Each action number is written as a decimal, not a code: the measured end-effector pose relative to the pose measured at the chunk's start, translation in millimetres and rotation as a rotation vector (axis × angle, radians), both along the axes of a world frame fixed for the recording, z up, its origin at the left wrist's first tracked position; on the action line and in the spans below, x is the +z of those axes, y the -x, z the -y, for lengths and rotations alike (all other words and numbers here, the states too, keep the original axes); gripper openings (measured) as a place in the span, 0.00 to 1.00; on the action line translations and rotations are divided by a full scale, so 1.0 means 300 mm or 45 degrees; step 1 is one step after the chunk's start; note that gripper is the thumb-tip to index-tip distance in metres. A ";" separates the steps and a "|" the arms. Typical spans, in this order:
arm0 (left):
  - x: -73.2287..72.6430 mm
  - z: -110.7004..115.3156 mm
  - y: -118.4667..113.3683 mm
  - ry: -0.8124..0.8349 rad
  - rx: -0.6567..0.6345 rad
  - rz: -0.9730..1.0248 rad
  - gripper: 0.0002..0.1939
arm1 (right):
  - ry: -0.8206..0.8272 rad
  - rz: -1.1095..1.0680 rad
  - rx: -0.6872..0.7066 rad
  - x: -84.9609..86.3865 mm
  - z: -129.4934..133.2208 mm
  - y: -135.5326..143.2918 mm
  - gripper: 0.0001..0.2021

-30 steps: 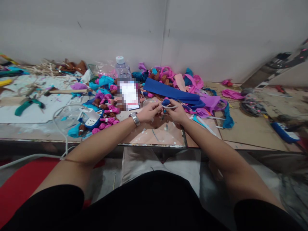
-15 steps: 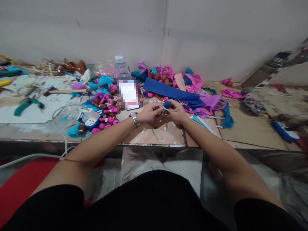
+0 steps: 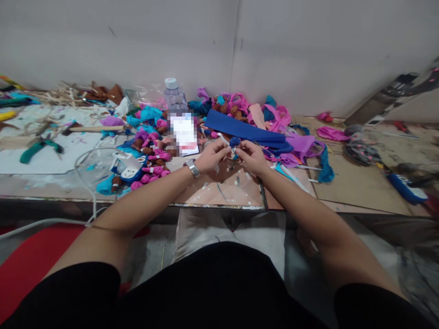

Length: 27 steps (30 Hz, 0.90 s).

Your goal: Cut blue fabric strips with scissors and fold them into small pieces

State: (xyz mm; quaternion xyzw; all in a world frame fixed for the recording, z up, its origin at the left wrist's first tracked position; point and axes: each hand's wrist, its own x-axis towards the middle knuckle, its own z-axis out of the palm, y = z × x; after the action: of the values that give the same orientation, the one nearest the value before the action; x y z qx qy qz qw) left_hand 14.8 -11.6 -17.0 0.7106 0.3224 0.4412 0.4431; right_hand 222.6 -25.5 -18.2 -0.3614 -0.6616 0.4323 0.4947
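Between my two hands is a small dark-blue bundle (image 3: 235, 141), which looks like crumpled crepe paper, held just above the table. My left hand (image 3: 213, 156), with a metal watch on its wrist, is closed in a pinch on a thin white strip (image 3: 221, 137) that shows above and below the fingers. My right hand (image 3: 253, 157) has its thumb and fingertips pinched at the right side of the bundle. The exact contact under the fingertips is hidden. Behind the hands lies a folded blue crepe-paper piece (image 3: 244, 128).
A lit phone (image 3: 184, 132) leans by a bottle (image 3: 174, 95). Pink and brown bundles (image 3: 156, 155) crowd around a power strip (image 3: 132, 172). Green-handled pliers (image 3: 39, 148) and a hammer (image 3: 92, 129) lie left. Purple paper (image 3: 303, 144) and cardboard (image 3: 343, 183) are right.
The white strip now stands out above and below my left fingers. My right fingertips have shifted lower on the bundle, and both hands stay in nearly the same place.
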 end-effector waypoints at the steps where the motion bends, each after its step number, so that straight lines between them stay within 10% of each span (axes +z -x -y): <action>1: 0.002 0.002 0.000 -0.008 -0.001 0.009 0.28 | -0.002 -0.008 0.001 0.004 0.003 0.000 0.17; 27: 0.026 0.018 -0.003 0.038 -0.006 0.015 0.28 | 0.369 -0.383 0.278 0.050 0.011 -0.006 0.19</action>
State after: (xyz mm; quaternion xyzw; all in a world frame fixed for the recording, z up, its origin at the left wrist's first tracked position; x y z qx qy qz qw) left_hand 15.7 -17.0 -9.3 0.7021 0.3246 0.4396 0.4566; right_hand 224.3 -28.7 -3.1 -0.2865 -0.5467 0.6228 0.4807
